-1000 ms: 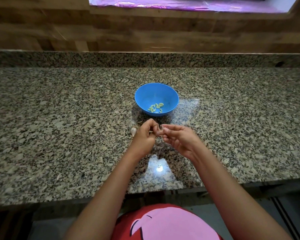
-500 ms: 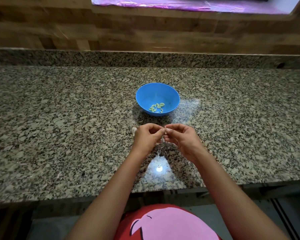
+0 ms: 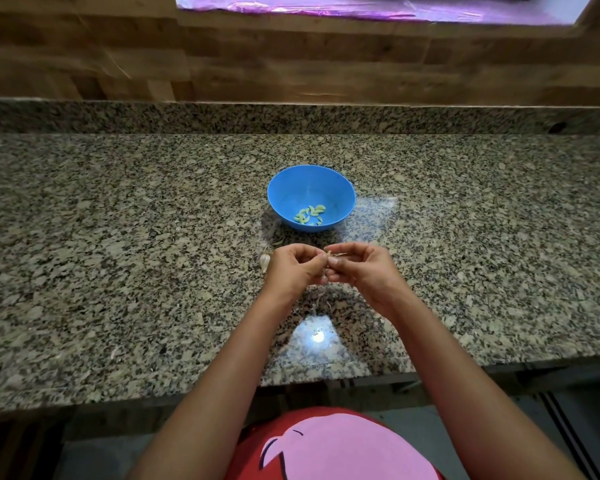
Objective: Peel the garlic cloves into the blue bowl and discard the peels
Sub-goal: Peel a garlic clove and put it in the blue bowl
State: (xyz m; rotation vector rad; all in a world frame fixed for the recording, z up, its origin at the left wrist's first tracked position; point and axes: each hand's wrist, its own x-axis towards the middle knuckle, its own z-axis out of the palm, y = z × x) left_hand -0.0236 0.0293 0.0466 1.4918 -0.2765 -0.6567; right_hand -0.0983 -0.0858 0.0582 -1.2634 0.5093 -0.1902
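Observation:
A blue bowl (image 3: pixel 284 188) stands on the granite counter and holds several pale peeled garlic cloves (image 3: pixel 309 214). Just in front of it, my left hand (image 3: pixel 293 268) and my right hand (image 3: pixel 362 268) meet fingertip to fingertip and pinch a small garlic clove (image 3: pixel 329 254) between them; a thin strip of peel sticks out at the top. Most of the clove is hidden by my fingers. An unpeeled clove (image 3: pixel 264 260) lies on the counter beside my left hand. Loose peel scraps (image 3: pixel 321 296) lie on the counter below my hands.
The speckled granite counter (image 3: pixel 118 254) runs wide to both sides, with a raised granite backsplash and a wooden wall behind it. Its front edge (image 3: pixel 326 379) is near my body. A bright light reflection (image 3: pixel 317 336) shows between my forearms.
Both hands stay together over the same spot, working the clove. The fingertips shifted slightly and a strip of peel now shows between them.

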